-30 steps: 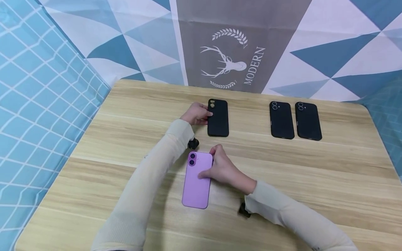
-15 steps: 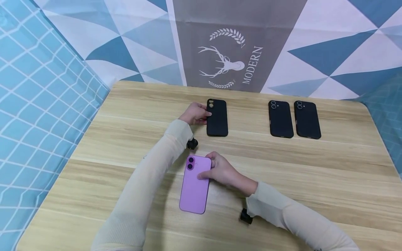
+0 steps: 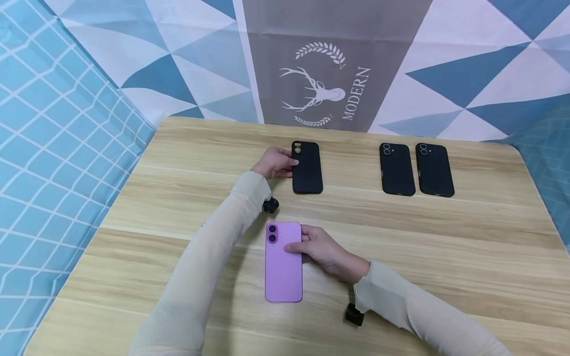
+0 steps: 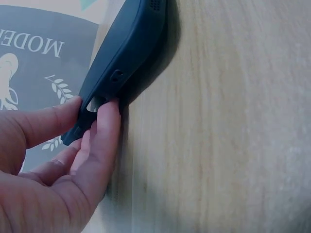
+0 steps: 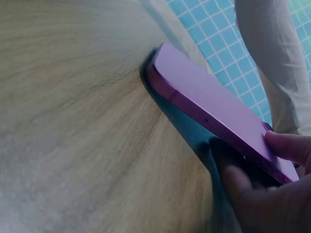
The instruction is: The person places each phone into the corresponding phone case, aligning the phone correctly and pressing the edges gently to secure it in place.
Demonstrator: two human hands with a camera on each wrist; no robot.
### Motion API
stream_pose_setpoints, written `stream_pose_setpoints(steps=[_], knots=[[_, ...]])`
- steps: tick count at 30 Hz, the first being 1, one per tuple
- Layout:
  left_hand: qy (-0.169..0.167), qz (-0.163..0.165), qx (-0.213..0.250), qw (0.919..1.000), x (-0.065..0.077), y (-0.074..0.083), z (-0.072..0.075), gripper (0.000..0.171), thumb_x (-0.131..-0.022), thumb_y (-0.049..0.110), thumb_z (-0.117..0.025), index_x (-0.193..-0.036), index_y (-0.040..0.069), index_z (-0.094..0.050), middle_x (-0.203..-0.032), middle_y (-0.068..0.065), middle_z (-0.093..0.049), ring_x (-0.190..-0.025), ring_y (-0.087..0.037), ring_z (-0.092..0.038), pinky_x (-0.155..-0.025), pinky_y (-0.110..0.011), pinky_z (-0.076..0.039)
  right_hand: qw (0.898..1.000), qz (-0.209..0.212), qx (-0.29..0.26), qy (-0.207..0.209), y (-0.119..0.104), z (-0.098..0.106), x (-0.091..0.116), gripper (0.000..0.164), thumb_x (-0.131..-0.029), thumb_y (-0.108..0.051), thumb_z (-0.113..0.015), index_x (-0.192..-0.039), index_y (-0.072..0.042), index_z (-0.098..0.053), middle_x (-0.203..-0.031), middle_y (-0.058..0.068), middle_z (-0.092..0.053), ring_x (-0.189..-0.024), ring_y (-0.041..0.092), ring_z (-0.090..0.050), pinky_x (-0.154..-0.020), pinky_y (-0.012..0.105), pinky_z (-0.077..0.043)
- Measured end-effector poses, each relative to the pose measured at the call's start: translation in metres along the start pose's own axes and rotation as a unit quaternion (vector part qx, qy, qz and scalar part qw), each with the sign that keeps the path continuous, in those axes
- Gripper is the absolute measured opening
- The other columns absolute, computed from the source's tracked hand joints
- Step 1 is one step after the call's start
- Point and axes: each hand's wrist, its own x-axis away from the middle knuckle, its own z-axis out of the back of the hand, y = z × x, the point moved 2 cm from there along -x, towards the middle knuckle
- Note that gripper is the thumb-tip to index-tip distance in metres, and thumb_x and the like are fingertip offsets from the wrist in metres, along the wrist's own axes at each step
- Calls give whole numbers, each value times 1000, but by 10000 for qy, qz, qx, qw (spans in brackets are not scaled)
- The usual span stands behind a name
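My head camera looks forward and down from above, far enough back to take in the wood-grain tabletop and the grey deer-print panel beyond. My left wrist camera looks from low and close, past my left hand at the black phone case; the head view shares all this, though the panel's lettering is upside down here. My right wrist camera, also close, faces my right hand, the purple phone and the blue grid cloth, all in the head view too.

The head view is bright; the right wrist view dimmer.
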Motion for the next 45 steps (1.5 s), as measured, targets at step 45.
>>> stream_pose_setpoints(steps=[45], knots=[[-843,-734,373,9930,64,23,16,49,-83,2,-58,-129,-1,-41,-119,-19,-52,-73,-14,-59,-69,-27,-55,9906,-9,-905,1029,-33,81,13,15,-85,-4,-50,-99,-4,-48,-72,-6,-65,-67,4,-62,-60,21,-53]])
